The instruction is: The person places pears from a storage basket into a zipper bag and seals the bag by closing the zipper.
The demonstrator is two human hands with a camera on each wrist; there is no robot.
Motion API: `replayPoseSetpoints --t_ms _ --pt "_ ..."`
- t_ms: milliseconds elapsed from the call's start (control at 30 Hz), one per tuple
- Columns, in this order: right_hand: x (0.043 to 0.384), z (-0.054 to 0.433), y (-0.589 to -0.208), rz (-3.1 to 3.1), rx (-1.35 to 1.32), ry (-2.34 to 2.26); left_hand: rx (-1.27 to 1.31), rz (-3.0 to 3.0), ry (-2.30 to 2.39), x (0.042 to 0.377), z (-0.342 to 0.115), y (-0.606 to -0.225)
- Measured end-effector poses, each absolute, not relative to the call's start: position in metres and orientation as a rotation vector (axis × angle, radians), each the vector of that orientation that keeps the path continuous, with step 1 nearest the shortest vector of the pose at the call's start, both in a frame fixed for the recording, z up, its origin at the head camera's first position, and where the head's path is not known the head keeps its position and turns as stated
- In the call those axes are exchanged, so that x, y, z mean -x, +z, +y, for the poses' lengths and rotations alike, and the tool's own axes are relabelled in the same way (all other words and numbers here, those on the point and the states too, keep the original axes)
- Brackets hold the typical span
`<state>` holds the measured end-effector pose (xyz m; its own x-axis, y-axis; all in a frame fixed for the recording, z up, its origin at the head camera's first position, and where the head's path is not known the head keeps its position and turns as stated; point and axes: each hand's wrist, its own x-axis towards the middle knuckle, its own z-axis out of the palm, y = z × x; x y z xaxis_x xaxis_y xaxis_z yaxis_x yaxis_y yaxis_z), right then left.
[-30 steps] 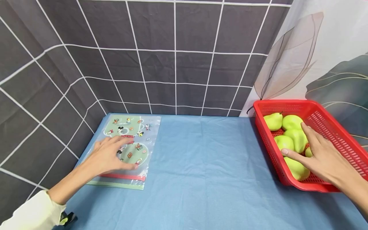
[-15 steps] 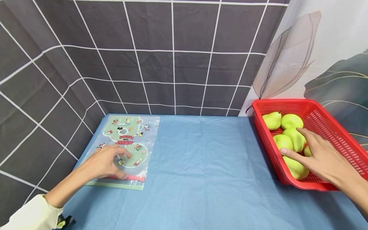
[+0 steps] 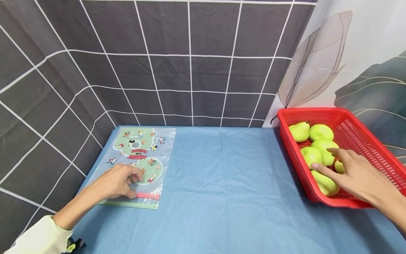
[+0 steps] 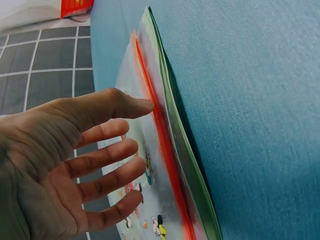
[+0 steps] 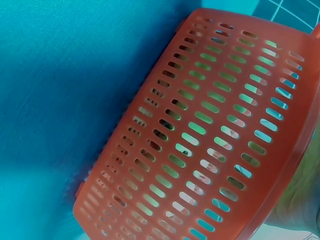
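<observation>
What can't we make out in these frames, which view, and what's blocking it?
Head: most of one green fruit, behind the right hand.
Head: right end of the red basket, cut off by the frame edge.
Head: part of the red strip, behind the left hand.
Left wrist: rest of the plastic bags, cut off by the bottom edge.
Right wrist: most of the right hand, behind the basket wall.

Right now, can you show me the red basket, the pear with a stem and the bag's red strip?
Red basket (image 3: 312, 111), head view: its far rim.
Pear with a stem (image 3: 298, 133), head view: its body.
Red strip (image 4: 166, 149), left wrist view: its middle.
</observation>
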<state>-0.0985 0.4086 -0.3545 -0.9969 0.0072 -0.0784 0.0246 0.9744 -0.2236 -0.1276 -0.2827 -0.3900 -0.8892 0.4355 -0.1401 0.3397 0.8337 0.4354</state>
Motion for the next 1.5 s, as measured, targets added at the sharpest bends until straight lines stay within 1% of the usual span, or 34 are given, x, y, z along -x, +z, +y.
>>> replayPoseSetpoints --t_ms 233,633,933,1100,1500 --pt "0.099 0.411 -0.352 3.021 -0.018 -0.310 -0.647 2.748 0.609 0.126 -0.284 -0.392" --pt "0.098 0.413 -0.354 3.074 0.117 -0.274 -0.728 2.709 0.573 0.126 -0.283 -0.395" --pt "0.104 0.424 -0.355 2.955 0.043 -0.309 -0.744 2.684 0.576 0.126 -0.283 -0.391" --pt "0.104 0.420 -0.350 2.879 0.011 -0.318 -0.773 2.676 0.551 0.125 -0.283 -0.389" --pt "0.108 0.420 -0.348 2.775 0.027 -0.364 -0.806 2.674 0.498 0.123 -0.288 -0.393"
